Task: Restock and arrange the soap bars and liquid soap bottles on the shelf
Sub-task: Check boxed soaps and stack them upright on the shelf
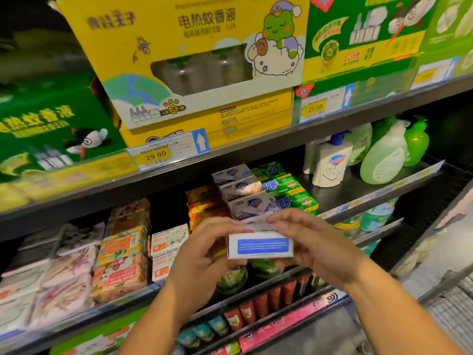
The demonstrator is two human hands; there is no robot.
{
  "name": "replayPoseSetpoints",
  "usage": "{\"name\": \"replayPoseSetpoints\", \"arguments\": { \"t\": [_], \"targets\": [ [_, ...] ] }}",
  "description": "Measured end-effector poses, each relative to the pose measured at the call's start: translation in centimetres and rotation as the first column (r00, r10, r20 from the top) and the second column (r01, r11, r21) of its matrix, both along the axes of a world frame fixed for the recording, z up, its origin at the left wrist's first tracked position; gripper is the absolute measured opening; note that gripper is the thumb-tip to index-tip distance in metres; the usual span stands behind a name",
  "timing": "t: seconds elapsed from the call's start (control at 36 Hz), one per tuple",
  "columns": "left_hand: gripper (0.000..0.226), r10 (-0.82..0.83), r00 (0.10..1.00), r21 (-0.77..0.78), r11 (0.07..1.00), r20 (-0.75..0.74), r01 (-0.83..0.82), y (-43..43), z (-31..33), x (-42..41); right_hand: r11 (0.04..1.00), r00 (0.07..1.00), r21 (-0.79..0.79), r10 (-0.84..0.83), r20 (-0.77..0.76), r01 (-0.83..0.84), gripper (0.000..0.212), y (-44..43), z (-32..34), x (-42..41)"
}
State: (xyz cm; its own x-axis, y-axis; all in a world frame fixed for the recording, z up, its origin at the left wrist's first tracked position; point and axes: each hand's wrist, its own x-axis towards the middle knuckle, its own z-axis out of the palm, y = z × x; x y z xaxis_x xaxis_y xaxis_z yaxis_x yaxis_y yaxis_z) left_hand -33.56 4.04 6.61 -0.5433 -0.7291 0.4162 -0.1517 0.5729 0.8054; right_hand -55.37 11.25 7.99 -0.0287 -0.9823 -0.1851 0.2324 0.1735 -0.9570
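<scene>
A white soap bar box (261, 245) with a blue panel is held in front of the middle shelf (358, 198). My left hand (204, 252) grips its left end and my right hand (312, 242) grips its right end, fingers over the top. Just behind it stand stacked white and purple soap boxes (245, 196) and green soap boxes (289, 188). On the right of the same shelf stand a white pump bottle (331, 162) and green liquid soap bottles (389, 152).
Orange and yellow soap boxes (202, 203), goat soap boxes (166, 249) and floral soap boxes (122, 249) fill the shelf's left. Big yellow (194, 55) and green cartons (358, 34) sit on the shelf above. Lower shelves hold small bottles (256, 308). A wire cart (453, 311) stands at the right.
</scene>
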Motion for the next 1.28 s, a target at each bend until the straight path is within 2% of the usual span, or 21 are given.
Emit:
{"name": "replayPoseSetpoints", "arguments": {
  "t": [0.06,0.17,0.22,0.28,0.36,0.42,0.56,0.64,0.78,0.83,0.89,0.92,0.97,1.03,1.06,1.08,1.11,1.19,1.28],
  "targets": [
    [0.060,-0.019,0.999,0.073,0.997,0.041,0.016,-0.4,-0.4,1.8,1.000,1.000,-0.014,-0.022,-0.003,0.022,0.036,-0.9,-0.4,1.1],
    [0.082,-0.055,0.960,-0.003,0.998,0.275,0.058,-0.8,-0.1,5.1,0.996,0.994,-0.086,-0.002,-0.107,-0.007,0.040,-2.5,-0.9,3.9],
    [0.089,-0.008,0.937,-0.031,0.999,0.350,0.020,-0.8,0.0,6.2,0.994,0.990,-0.109,0.014,-0.139,-0.029,0.047,-3.4,-1.1,5.6],
    [0.084,0.092,0.918,-0.068,0.995,0.385,-0.071,-1.1,-0.2,7.5,0.992,0.987,-0.121,0.021,-0.160,-0.040,0.048,-4.3,-1.3,7.6],
    [0.072,0.278,0.885,-0.157,0.959,0.374,-0.235,-1.9,-0.5,10.2,0.988,0.984,-0.134,0.047,-0.172,-0.071,0.048,-5.8,-1.4,10.9],
    [0.068,0.349,0.876,-0.161,0.936,0.334,-0.312,-2.2,-0.6,12.8,0.986,0.984,-0.148,0.056,-0.171,-0.082,0.045,-6.7,-1.5,13.2],
    [0.068,0.417,0.841,0.042,0.888,0.346,-0.458,-2.2,-0.7,19.9,0.976,0.975,-0.148,0.133,-0.178,-0.160,0.042,-9.0,-2.1,20.3],
    [0.069,0.488,0.795,0.017,0.849,0.360,-0.529,-2.6,-0.9,23.8,0.968,0.966,-0.140,0.181,-0.186,-0.209,0.045,-10.3,-2.3,24.9],
    [0.057,0.539,0.812,0.134,0.809,0.223,-0.573,-3.1,-1.9,29.1,0.955,0.892,-0.103,0.216,-0.397,-0.278,0.038,-12.1,-2.9,30.7],
    [0.051,0.552,0.811,0.165,0.797,0.192,-0.582,-2.8,-2.4,30.9,0.971,0.863,-0.075,0.166,-0.477,-0.228,0.026,-12.4,-3.1,32.4],
    [0.044,0.576,0.798,0.130,0.790,0.178,-0.599,-2.4,-3.0,32.4,0.978,0.790,-0.082,0.106,-0.604,-0.194,0.009,-12.4,-3.2,33.7],
    [0.041,0.593,0.788,0.118,0.782,0.166,-0.613,-2.3,-3.2,33.2,0.980,0.726,-0.093,0.063,-0.684,-0.174,0.011,-12.3,-2.9,34.4],
    [0.039,0.621,0.775,0.103,0.768,0.120,-0.632,-2.6,-3.7,34.5,0.975,0.515,-0.130,-0.020,-0.857,-0.178,0.017,-12.9,-3.5,35.2],
    [0.040,0.651,0.755,0.074,0.751,0.080,-0.656,-3.3,-4.1,35.7,0.965,0.243,-0.041,0.024,-0.970,-0.258,0.042,-13.4,-4.2,35.9],
    [0.039,0.661,0.746,0.039,0.746,0.075,-0.665,-3.9,-4.1,36.0,0.959,0.143,0.003,0.046,-0.989,-0.285,0.050,-13.7,-4.7,36.0],
    [0.037,0.663,0.744,0.017,0.745,0.083,-0.666,-4.6,-4.2,36.2,0.953,0.091,0.032,0.062,-0.994,-0.302,0.054,-13.9,-5.2,36.1],
    [0.032,0.672,0.732,0.003,0.736,0.113,-0.676,-5.2,-4.1,36.3,0.952,0.087,0.038,0.067,-0.994,-0.304,0.054,-13.9,-5.3,36.2],
    [0.022,0.718,0.656,-0.015,0.677,0.231,-0.736,-7.6,-3.6,36.3,0.946,0.156,-0.018,0.034,-0.987,-0.323,0.058,-14.1,-6.0,36.0],
    [0.028,0.710,0.624,-0.158,0.692,0.325,-0.705,-9.6,-3.5,36.0,0.941,0.123,0.030,0.075,-0.990,-0.336,0.062,-14.5,-6.4,35.7]
  ]
}}
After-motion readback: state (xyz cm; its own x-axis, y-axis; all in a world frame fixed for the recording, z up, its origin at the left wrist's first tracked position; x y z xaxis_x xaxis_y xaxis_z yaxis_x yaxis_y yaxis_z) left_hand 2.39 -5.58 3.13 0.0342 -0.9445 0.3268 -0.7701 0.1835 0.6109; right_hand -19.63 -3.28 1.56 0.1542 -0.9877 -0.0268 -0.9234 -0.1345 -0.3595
